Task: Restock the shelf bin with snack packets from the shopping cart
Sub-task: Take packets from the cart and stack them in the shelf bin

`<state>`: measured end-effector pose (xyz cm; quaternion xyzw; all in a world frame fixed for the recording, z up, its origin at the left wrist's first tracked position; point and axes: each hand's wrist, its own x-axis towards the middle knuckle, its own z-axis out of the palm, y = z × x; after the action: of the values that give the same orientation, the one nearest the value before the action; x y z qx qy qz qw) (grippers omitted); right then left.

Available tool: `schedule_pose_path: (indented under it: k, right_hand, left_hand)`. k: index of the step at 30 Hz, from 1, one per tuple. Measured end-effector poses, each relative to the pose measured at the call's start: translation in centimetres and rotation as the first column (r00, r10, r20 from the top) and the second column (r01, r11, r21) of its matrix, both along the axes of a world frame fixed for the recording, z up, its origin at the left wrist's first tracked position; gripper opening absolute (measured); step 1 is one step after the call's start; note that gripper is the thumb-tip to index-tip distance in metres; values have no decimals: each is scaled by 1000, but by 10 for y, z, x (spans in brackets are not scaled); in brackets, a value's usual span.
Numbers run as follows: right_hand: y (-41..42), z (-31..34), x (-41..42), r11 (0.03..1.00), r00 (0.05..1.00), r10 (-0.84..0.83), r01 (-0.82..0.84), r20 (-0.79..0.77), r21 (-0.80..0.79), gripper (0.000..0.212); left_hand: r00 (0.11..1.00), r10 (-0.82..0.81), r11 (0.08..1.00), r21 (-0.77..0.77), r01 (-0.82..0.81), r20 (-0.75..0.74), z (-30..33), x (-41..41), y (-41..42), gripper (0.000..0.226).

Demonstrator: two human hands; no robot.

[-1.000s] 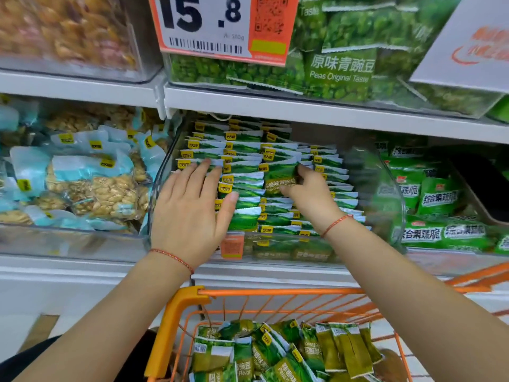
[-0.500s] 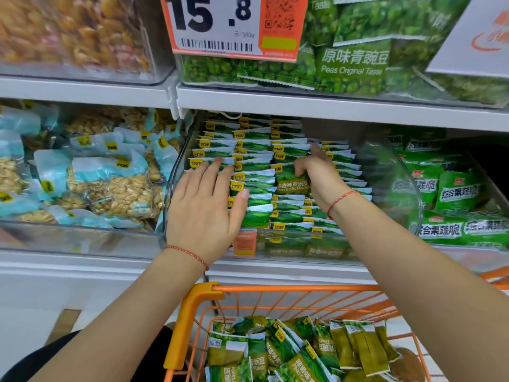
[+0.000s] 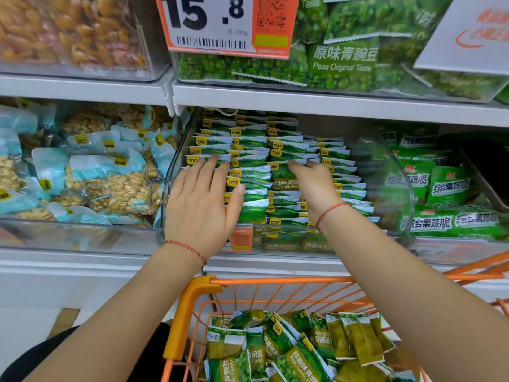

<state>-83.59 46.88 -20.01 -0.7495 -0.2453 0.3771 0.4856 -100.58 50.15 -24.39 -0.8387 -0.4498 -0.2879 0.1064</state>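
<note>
**Both hands working the packet rows in the shelf bin**

Head view: A person is reaching both bare arms over an orange shopping cart [image 3: 192,312] and into a clear plastic shelf bin [image 3: 396,188] sitting on the middle shelf. The bin is holding green-and-white snack packets [image 3: 250,150] standing in tight overlapping rows, several columns across, nearly to its front wall.

The left hand [image 3: 202,205] is lying flat on the leftmost column of packets, palm down, its fingers straight and slightly spread, the thumb stretched out to the right and touching the edge of the next column. It is pressing on the packets rather than gripping any of them.

The right hand [image 3: 311,183] is sitting over the middle columns, its fingers bent and pointing left, with the fingertips resting on the top edge of a packet labelled "Peas Garlic Flavor". Whether it is actually pinching that packet cannot be told from this angle. Each wrist is wearing a thin red string bracelet [image 3: 187,248].

Below the arms, more of the same green packets [image 3: 292,348] are lying loose and jumbled in the cart's basket.

To the left of the bin, a neighbouring bin is holding pale blue bags of nuts [image 3: 110,180]; to the right, green vegetable-crisp bags [image 3: 451,221] are stacked. Above, a price tag [image 3: 220,23] is hanging in front of bags of original-taste peas [image 3: 344,62].
</note>
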Motion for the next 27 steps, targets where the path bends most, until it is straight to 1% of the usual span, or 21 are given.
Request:
schedule_pose_path:
  k: [1,2,3,4,5,6,11,12,13,14,15,16,17,18,19,21,23,24,25,26,27]
  right_hand:
    - [3,0,3,1000,1000,-19,20,-21,24,37]
    - [6,-2,6,997,996,-60,63,-68,36,19]
    - [8,-4,7,992,987,-110,115,-118,41,13]
    - [10,-6,9,987,976,-148,156,-158,40,24]
    - [12,-9,9,981,969,-175,186,-177,52,29]
    - [14,-12,10,976,965,-186,203,-183,79,31]
    - [10,-16,8,978,977,-183,192,-111,80,35]
    - [6,-11,7,979,982,-174,181,-79,95,28]
    - [-2,-4,5,981,989,-146,149,-33,127,14]
    - [-11,2,5,980,991,-124,114,51,162,15]
    - [-23,6,5,975,982,-117,85,151,204,31]
    - [-37,11,3,963,962,-109,40,252,267,38]
    - [-52,13,0,934,928,-103,-33,359,355,37]
    - [-68,13,-3,891,873,-96,-139,478,432,34]
    - [-87,13,-8,849,790,-82,-263,608,458,31]
    - [-119,6,-14,776,622,-36,-476,782,413,24]
    - [-147,-8,-21,731,479,76,-623,874,278,23]
    - [-156,-24,-20,729,374,191,-673,908,124,24]
    - [-163,-40,-19,715,211,386,-683,898,-147,24]
    - [-169,-56,-18,629,33,628,-611,778,-481,25]
    - [-175,-71,-18,445,-79,831,-498,550,-744,26]
  left_hand:
    - [1000,1,1000,1,-1,2,0,0,0,60]
    - [1000,2,1000,3,-2,3,0,0,0,60]
    - [1000,2,1000,4,-2,3,-1,0,0,60]
    - [1000,1,1000,2,-1,1,-1,0,0,60]
    - [1000,1,1000,-4,-1,-2,0,0,0,60]
    - [1000,0,1000,-12,0,-5,0,0,0,60]
    - [1000,-10,999,-41,9,-23,1,-2,-1,61]
    - [999,-16,998,-60,14,-33,2,-3,-2,62]
    - [999,-22,996,-87,18,-38,5,-3,-3,65]
    - [999,-26,991,-133,22,-33,9,-4,-6,68]
    - [999,-29,981,-190,26,-14,15,-5,-9,70]
    - [999,-30,971,-236,34,23,21,-6,-15,69]
    - [997,-34,964,-261,51,69,26,-9,-22,67]
    - [992,-57,963,-254,85,116,30,-11,-31,64]
    - [985,-97,965,-228,128,143,34,-13,-41,59]
    - [980,-166,971,-158,181,108,46,-18,-69,46]
    - [978,-207,971,-119,206,6,50,-22,-96,40]
    - [972,-233,966,-122,228,-28,52,-24,-108,40]
    - [958,-280,950,-159,268,-62,52,-24,-119,39]
    - [930,-348,912,-272,308,-116,53,-26,-132,37]
    - [891,-411,847,-440,297,-190,52,-26,-143,32]
